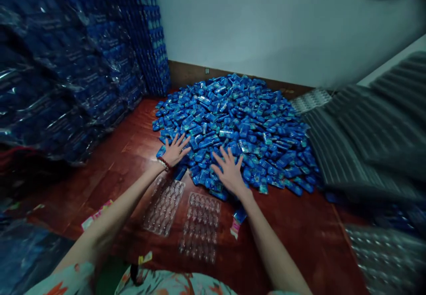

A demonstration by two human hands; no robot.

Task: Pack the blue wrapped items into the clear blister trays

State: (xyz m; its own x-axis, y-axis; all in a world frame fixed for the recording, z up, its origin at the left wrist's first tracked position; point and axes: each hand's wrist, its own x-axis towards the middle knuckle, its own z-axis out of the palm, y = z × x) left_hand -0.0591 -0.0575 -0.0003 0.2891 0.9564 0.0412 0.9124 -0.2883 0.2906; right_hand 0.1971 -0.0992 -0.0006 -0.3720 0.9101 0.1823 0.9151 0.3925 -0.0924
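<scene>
A broad heap of small blue packets (229, 117) lies on the red-brown table, up against the wall. My left hand (175, 151) is over the heap's near left edge, fingers spread, a beaded bracelet at its wrist. Over the heap's near side, further right, my right hand (229, 171) also has its fingers spread. Neither hand holds anything; whether the palms touch the packets cannot be seen. Between my forearms lie two clear plastic trays with moulded hollows, a left tray (165, 206) and a right tray (200, 226).
Tall stacks of plastic-wrapped blue packs (66, 64) stand at the left. Grey ribbed sheets (369, 139) are piled at the right, with another clear moulded tray (389, 255) below them. A pink-and-blue packet (236, 226) lies near my right forearm. Behind the heap rises a pale wall (266, 24).
</scene>
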